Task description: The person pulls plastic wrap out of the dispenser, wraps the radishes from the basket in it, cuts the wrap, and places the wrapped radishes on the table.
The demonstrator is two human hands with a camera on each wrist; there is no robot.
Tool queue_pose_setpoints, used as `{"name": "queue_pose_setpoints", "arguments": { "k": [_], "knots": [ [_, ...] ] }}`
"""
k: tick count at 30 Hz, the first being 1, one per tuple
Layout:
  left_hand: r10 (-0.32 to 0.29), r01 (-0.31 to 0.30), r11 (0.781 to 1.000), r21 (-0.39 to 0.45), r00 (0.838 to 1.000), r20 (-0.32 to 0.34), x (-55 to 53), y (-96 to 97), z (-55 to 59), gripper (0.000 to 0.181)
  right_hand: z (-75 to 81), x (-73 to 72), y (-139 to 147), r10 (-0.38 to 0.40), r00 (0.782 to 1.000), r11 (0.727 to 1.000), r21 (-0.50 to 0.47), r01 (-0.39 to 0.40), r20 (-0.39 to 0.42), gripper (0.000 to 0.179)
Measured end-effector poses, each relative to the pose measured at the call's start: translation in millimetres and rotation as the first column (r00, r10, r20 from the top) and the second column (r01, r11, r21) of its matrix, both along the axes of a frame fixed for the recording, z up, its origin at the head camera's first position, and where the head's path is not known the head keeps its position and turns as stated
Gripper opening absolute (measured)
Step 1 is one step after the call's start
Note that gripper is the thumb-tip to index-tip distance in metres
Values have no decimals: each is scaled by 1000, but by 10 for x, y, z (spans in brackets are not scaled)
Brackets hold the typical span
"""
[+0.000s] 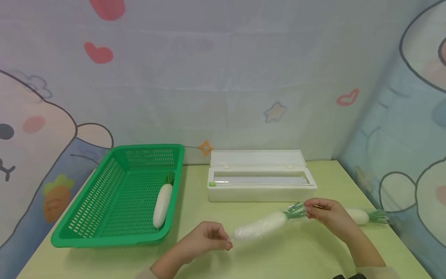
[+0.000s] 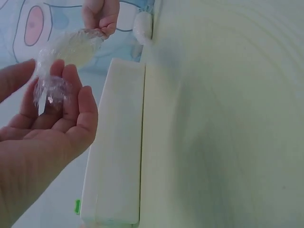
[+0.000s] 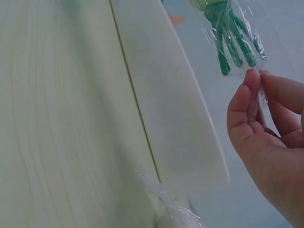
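Just above the pale green worktop (image 1: 195, 186), a white radish (image 1: 259, 228) wrapped in clear film (image 2: 54, 88) is hanging between a person's two hands, leaves toward the right and slightly raised. From where I am standing, the left hand (image 1: 205, 240) is keeping a closed grip at the bare tip, fingers curling about the gathered film. The right hand (image 1: 331, 217) is pinching the film just past the green leaves (image 1: 295, 210), thumb and forefinger meeting in a narrow, closed grip.

Behind them a long white box (image 1: 261, 195) is sitting with its lid (image 1: 258, 158) standing open at the back; a roll (image 1: 259, 180) is lying inside, a little green tab (image 1: 212, 184) is showing at the left end, and the front is presenting a plain white face. To the left, a green basket (image 1: 104, 243) is holding a second radish (image 1: 162, 206) against its right side. A third radish (image 1: 359, 216) is lying at the right, partly hidden behind the right hand. Printed hearts, stars and a carrot (image 1: 57, 201) are decorating the cloth (image 1: 209, 58) around the worktop.
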State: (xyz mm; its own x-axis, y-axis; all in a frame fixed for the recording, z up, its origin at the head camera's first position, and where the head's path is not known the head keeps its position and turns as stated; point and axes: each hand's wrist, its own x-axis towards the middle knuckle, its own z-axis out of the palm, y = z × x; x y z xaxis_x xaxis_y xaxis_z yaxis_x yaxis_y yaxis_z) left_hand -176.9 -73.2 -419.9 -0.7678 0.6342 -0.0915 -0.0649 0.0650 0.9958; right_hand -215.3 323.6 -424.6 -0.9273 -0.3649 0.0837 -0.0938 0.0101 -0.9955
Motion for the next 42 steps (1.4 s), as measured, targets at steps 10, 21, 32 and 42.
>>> {"name": "queue_pose_setpoints", "arguments": {
  "k": [10, 21, 32, 42],
  "knots": [
    [42, -47, 992, -120, 998, -43, -51, 83, -2, 17, -14, 86, 152, 21, 999, 998, 63, -20, -25, 33],
    [104, -122, 982, -142, 986, -127, -171, 499, -98, 13, -92, 250, 367, -274, 959, 944, 209, 255, 68, 17],
    [149, -159, 969, -188, 987, -67, -212, 1565, -246, 9, -321, 543, 1160, -396, 880, 917, 68, 393, 262, 34],
    [277, -300, 932, -205, 951, -134, -252, 2275, -398, 11, -246, 570, 1557, -567, 727, 819, 170, 548, 387, 34]
  ]
}}
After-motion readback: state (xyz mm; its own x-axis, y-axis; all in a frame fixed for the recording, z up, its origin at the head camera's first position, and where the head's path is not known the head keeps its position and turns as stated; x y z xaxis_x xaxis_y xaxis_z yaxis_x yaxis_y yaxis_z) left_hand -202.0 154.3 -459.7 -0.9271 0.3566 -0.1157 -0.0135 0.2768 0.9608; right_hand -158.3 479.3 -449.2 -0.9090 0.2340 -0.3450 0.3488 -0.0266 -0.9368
